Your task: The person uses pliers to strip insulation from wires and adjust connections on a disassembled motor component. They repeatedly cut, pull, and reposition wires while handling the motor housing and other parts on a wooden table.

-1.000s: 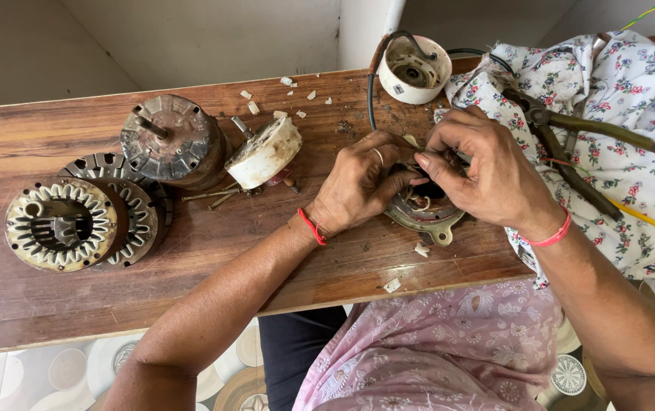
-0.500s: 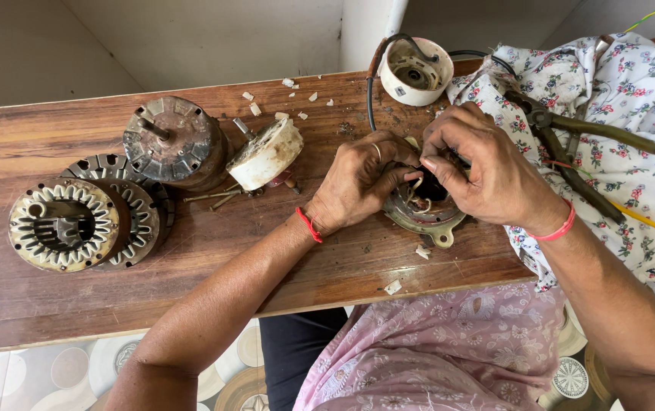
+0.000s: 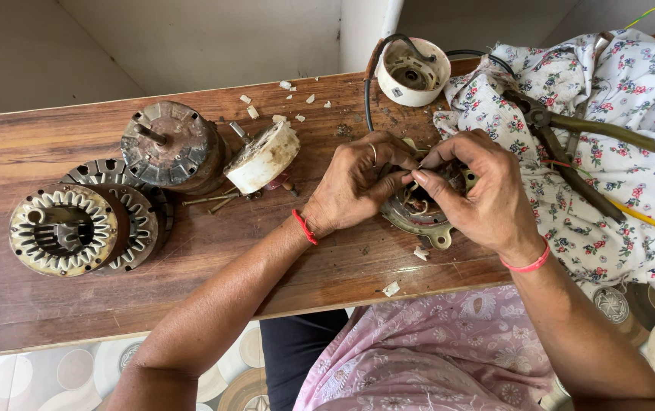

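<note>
gripping a motor stator (image 3: 419, 217) near the table edge (image 3: 343, 293), left hand (image 3: 362, 183), right hand (image 3: 480, 190) both clenched on it

Glossy wooden table (image 3: 190, 251), rusty metal stator (image 3: 419, 217), floral cloth (image 3: 616, 152)

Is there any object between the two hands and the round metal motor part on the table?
Nothing visible. The left hand and the right hand both rest directly on the round motor part. The pliers lie apart on the floral cloth.

No packages, labels, signs, screens.
</note>
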